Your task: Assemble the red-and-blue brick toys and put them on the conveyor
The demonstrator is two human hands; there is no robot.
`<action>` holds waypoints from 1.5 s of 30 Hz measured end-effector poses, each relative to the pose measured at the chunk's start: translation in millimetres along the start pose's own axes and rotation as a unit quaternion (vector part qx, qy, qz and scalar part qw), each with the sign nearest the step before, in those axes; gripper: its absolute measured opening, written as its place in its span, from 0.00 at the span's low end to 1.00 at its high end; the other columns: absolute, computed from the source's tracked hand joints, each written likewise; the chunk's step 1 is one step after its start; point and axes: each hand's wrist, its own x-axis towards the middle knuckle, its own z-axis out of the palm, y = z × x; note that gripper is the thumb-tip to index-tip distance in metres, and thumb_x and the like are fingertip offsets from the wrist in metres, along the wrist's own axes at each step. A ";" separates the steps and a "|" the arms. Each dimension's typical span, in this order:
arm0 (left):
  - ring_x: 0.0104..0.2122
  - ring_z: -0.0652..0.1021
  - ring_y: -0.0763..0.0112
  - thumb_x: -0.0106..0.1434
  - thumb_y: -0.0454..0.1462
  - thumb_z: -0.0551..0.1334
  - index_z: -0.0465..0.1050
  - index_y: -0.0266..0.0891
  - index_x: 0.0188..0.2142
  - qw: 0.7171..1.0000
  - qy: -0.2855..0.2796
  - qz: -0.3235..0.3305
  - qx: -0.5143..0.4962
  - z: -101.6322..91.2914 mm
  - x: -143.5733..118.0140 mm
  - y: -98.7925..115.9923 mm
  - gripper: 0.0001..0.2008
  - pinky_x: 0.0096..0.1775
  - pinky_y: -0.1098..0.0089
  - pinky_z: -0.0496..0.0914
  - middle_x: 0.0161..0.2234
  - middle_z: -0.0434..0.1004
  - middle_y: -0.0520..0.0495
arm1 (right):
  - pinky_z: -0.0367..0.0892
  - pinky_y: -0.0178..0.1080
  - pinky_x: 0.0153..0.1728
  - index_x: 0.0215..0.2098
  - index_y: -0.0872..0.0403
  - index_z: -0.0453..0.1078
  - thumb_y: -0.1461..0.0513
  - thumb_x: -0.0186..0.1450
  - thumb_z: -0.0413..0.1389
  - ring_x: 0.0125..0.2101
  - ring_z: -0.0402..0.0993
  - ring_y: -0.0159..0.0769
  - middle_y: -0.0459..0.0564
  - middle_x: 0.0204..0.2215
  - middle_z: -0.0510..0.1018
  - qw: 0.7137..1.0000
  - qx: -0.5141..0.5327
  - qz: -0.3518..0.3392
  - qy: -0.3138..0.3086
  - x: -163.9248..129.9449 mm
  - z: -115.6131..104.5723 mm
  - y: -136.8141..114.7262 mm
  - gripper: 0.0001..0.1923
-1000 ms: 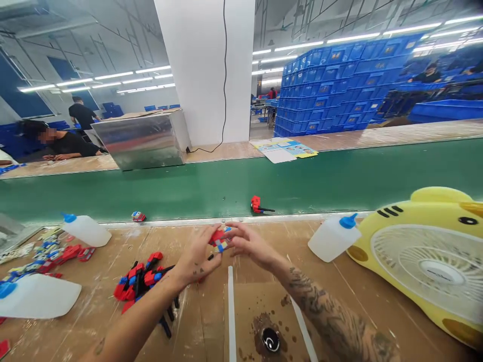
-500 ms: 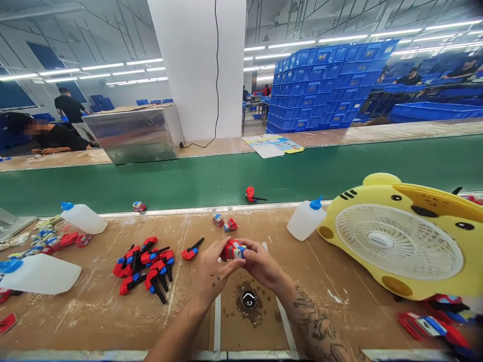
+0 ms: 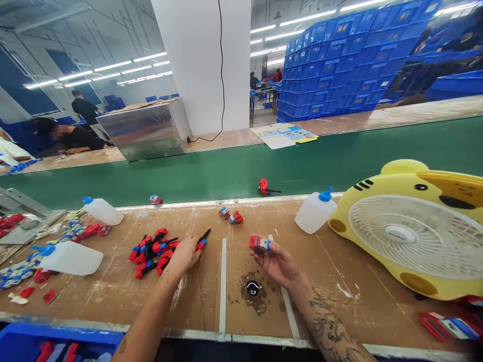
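Since half a second ago, when both hands met around one piece, my left hand (image 3: 184, 254) has moved away to the left, while my right hand (image 3: 277, 261) keeps the red, white and blue blocky plastic piece (image 3: 259, 244) pinched in its fingers, raised over the brown cardboard-covered bench (image 3: 320, 301). With my left fingertips I reach a red-and-blue plastic piece with a black rod (image 3: 204, 240), just beside the heap of similar red, blue and black pieces (image 3: 155, 246); whether those fingers have closed on it, I cannot tell.

Below my right hand sits a small round black dish (image 3: 252, 288), glossy inside, in a wet, spotted patch between two white tape strips (image 3: 223, 286); I cannot make out what fills it. Three translucent white plastic bottles with blue caps (image 3: 315, 217) are about me, one to the right and two to the left, the nearer left one lying on its side; their contents do not show clearly. At the lower left, a blue plastic bin (image 3: 86, 336) has red, grey and black parts in it. Across the green belt (image 3: 211, 173), tall stacked blue plastic crates (image 3: 332, 70) hide their insides from me
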 end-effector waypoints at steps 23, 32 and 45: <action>0.56 0.72 0.61 0.66 0.25 0.55 0.71 0.45 0.57 0.879 -0.056 0.471 0.037 7.7 -86.5 92.3 0.23 0.55 0.61 0.71 0.55 0.71 0.39 | 0.70 0.34 0.42 0.42 0.54 0.72 0.64 0.47 0.74 0.37 0.78 0.32 0.47 0.37 0.81 0.992 -0.048 -0.081 0.081 -18.7 -28.3 1.6 0.26; 0.55 0.72 0.55 0.67 0.27 0.51 0.69 0.42 0.58 0.819 -0.137 0.536 0.155 13.4 -61.7 122.4 0.23 0.54 0.56 0.72 0.55 0.72 0.37 | 0.70 0.31 0.38 0.41 0.53 0.72 0.64 0.46 0.74 0.34 0.78 0.29 0.44 0.36 0.81 0.992 -0.040 -0.080 0.089 -21.5 -25.3 0.7 0.27; 0.50 0.75 0.58 0.64 0.32 0.62 0.75 0.47 0.52 0.931 -0.085 0.320 -0.150 29.6 -61.5 102.9 0.18 0.52 0.60 0.71 0.49 0.76 0.41 | 0.70 0.33 0.39 0.46 0.54 0.74 0.63 0.46 0.74 0.38 0.77 0.33 0.49 0.41 0.80 0.990 -0.061 -0.100 0.075 -40.9 -19.2 0.8 0.30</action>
